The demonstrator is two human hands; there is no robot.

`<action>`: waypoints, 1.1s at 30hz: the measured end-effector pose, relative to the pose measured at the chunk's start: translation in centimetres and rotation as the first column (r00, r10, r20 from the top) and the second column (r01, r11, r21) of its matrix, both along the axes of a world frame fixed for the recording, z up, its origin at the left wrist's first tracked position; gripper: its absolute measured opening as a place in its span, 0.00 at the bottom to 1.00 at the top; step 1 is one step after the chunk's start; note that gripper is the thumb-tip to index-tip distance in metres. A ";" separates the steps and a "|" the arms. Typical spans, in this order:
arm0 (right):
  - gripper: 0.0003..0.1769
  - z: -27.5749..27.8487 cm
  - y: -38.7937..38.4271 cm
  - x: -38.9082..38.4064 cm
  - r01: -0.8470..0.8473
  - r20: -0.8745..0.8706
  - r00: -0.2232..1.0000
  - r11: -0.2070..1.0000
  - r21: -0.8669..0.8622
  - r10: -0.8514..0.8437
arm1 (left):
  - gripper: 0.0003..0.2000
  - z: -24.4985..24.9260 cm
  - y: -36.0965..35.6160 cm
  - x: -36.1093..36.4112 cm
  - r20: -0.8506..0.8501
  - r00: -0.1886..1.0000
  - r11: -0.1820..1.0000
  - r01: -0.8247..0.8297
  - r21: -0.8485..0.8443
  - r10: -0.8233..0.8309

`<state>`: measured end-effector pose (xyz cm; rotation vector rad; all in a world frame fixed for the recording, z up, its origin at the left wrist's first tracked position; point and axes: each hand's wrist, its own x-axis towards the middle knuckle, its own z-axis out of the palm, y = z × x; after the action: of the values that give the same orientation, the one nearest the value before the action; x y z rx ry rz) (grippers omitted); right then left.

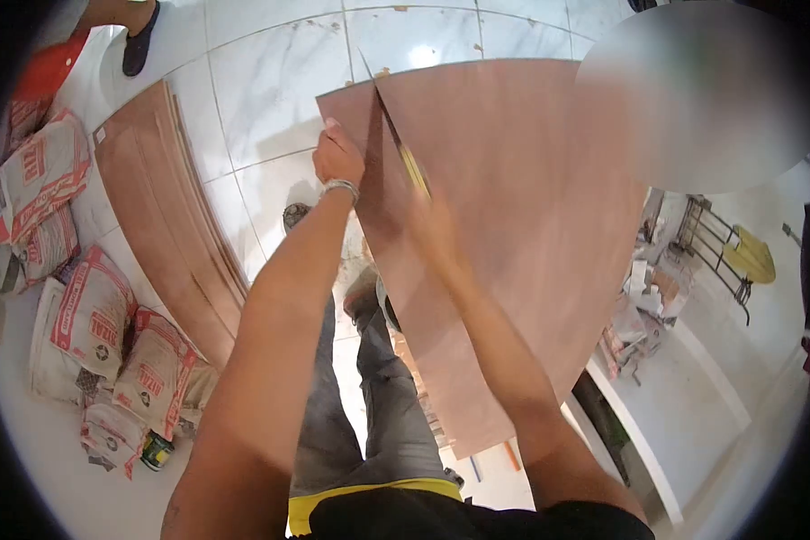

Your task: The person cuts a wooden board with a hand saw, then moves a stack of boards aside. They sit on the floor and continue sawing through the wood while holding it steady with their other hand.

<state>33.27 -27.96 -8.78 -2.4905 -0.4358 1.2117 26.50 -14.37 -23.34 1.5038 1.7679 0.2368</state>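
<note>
A large reddish-brown wood sheet [522, 216] spreads out in front of me, over the tiled floor. My left hand [339, 157], with a bracelet at the wrist, grips the sheet's left edge near its far corner. In my right hand [434, 211], blurred by motion, is the yellow handle of a handsaw [396, 135]. The saw blade points away from me and its tip reaches past the sheet's far edge, a little right of my left hand. A dark shadow lies on the sheet beside the blade.
Several red-and-white sacks [94, 310] are piled at the left, beside stacked brown boards [157, 198]. A person's foot in a dark slipper [139, 40] is at the upper left. At the right are debris [648, 297] and a yellow shovel-like tool [749, 256].
</note>
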 end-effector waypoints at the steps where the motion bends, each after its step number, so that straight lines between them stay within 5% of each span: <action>1: 0.28 -4.3 3.3 1.3 -0.007 0.077 0.997 0.983 0.182 -0.007 | 0.33 -0.2 0.3 0.3 0.008 1.000 0.999 0.002 0.032 -0.002; 2: 0.27 -6.2 6.5 2.4 -0.060 0.119 0.992 0.985 0.163 0.041 | 0.33 -0.9 1.0 0.3 0.035 0.999 0.996 0.016 0.091 -0.020; 5: 0.25 -9.6 5.6 2.0 -0.008 0.190 0.975 0.845 0.535 -0.111 | 0.32 -2.9 -0.7 -0.6 0.039 0.997 0.989 0.066 0.130 -0.072; 8: 0.25 -7.9 6.1 1.9 0.036 0.174 0.978 0.914 0.405 -0.116 | 0.31 -2.6 0.5 0.2 0.005 1.000 0.993 0.017 0.113 -0.017; 18: 0.26 -7.8 6.0 1.6 0.122 0.150 0.970 0.913 0.389 -0.193 | 0.34 -0.6 0.3 0.6 0.040 0.999 0.999 -0.011 0.038 0.010; 22: 0.26 -10.7 5.6 1.3 0.006 0.354 0.920 0.908 0.418 -0.169 | 0.34 -1.2 0.3 0.7 0.000 1.000 0.998 -0.023 0.060 0.023; 23: 0.26 -9.0 6.1 1.5 0.079 0.188 0.966 0.896 0.437 -0.177 | 0.35 -1.9 0.1 0.7 -0.016 0.999 0.995 -0.032 0.098 0.034; 25: 0.24 -8.4 6.2 1.5 -0.004 0.288 0.952 0.936 0.351 -0.104 | 0.33 0.2 0.6 0.3 0.019 1.000 0.994 -0.011 -0.107 0.013; 33: 0.20 -8.2 6.2 1.4 -0.082 0.354 0.931 0.894 0.441 -0.089 | 0.31 1.4 0.4 0.1 0.041 0.997 0.996 -0.066 -0.068 0.069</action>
<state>34.65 -21.77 -17.02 -2.2884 -0.7158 0.5444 26.64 -14.01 -21.91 1.3836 1.7766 0.2410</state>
